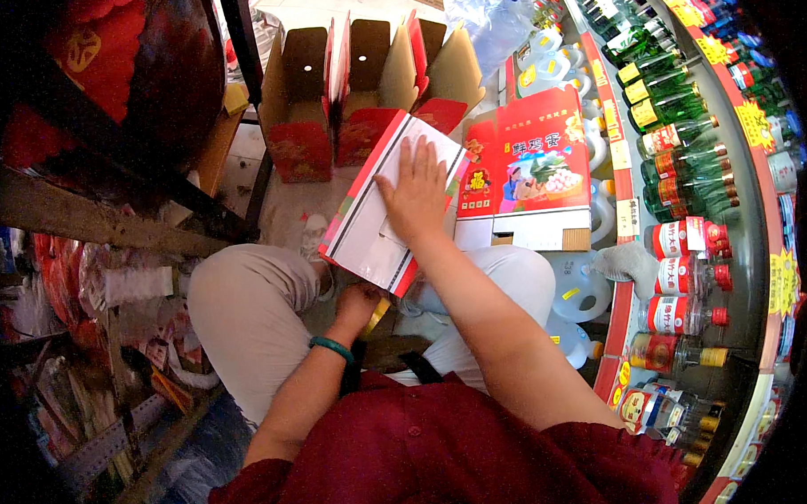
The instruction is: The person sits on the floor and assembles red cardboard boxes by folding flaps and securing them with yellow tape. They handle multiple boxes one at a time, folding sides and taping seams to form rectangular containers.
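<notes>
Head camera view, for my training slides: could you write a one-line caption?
Right hand flat on a box, left hand at its lower edge, beside shelves of bottles.

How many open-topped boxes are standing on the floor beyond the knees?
3, in a row: the left box, the middle box and the right box. Others may be hidden behind them.

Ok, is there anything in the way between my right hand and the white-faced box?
Nothing visible: your right hand lies flat on the white-faced box. Your left hand is by its near end, not between.
</notes>
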`<state>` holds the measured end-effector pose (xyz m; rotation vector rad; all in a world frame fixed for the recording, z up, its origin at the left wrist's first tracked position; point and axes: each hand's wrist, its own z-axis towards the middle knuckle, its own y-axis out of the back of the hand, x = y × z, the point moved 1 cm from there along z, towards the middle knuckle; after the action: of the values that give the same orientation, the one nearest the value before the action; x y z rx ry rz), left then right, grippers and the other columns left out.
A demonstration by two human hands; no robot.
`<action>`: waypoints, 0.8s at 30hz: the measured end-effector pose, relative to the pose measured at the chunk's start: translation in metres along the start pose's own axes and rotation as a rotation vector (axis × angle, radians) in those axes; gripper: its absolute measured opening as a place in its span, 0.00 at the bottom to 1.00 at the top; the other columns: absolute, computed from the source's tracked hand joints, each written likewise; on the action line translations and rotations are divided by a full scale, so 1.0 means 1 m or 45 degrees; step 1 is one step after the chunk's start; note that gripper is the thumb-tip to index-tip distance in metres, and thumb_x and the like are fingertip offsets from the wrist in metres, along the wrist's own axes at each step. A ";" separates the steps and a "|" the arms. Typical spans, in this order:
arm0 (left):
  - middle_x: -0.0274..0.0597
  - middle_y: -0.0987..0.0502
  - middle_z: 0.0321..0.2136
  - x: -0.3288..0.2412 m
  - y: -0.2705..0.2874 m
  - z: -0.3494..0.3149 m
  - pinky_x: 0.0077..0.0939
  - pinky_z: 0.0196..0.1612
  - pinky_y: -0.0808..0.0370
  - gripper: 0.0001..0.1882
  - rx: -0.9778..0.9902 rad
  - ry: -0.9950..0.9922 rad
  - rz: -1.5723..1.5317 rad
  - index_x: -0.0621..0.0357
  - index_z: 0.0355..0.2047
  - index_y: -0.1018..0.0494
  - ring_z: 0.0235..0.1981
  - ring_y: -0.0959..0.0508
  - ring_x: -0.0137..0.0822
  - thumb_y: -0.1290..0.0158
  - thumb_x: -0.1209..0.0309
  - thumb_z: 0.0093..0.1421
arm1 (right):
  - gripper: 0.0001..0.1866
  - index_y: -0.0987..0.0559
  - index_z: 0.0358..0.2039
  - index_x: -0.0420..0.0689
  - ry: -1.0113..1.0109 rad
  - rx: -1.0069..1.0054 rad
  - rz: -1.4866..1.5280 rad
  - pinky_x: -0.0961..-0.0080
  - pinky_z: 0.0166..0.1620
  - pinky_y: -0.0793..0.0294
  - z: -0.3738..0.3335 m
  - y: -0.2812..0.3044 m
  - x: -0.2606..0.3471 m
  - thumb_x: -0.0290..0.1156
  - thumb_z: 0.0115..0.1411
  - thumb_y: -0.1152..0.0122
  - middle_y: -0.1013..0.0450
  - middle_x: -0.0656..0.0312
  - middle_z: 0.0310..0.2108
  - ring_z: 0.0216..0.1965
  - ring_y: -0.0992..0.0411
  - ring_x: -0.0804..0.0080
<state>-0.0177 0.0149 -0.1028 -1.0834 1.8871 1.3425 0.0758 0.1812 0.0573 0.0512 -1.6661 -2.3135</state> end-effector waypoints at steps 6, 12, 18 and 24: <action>0.51 0.22 0.35 0.013 -0.005 0.007 0.40 0.43 0.28 0.13 -0.040 -0.167 -0.058 0.51 0.37 0.22 0.39 0.24 0.50 0.50 0.61 0.56 | 0.41 0.44 0.61 0.40 0.176 0.124 0.112 0.52 0.64 0.58 -0.043 0.021 0.025 0.53 0.54 0.46 0.52 0.47 0.64 0.65 0.55 0.52; 0.55 0.33 0.52 0.001 -0.007 0.015 0.39 0.54 0.35 0.23 -0.267 -0.415 -0.252 0.60 0.51 0.33 0.54 0.33 0.48 0.51 0.61 0.58 | 0.43 0.42 0.61 0.41 0.327 0.264 0.205 0.50 0.63 0.57 -0.092 0.035 0.045 0.55 0.51 0.44 0.50 0.46 0.63 0.65 0.54 0.50; 0.53 0.26 0.42 -0.006 0.015 0.010 0.37 0.47 0.30 0.18 0.061 -0.024 -0.204 0.59 0.43 0.27 0.44 0.26 0.48 0.48 0.60 0.56 | 0.39 0.42 0.61 0.42 0.157 0.202 0.643 0.59 0.62 0.49 -0.066 0.033 0.022 0.44 0.52 0.40 0.49 0.47 0.63 0.62 0.48 0.53; 0.51 0.22 0.31 -0.014 0.019 0.005 0.39 0.38 0.27 0.13 0.040 0.044 -0.073 0.56 0.32 0.22 0.34 0.22 0.49 0.47 0.61 0.54 | 0.34 0.38 0.57 0.36 -0.072 -0.092 0.091 0.59 0.63 0.51 0.027 0.005 -0.060 0.45 0.56 0.44 0.46 0.49 0.62 0.63 0.49 0.55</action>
<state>-0.0270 0.0262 -0.0843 -1.1435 1.8810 1.2659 0.1291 0.2195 0.0625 -0.0884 -1.5822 -2.3395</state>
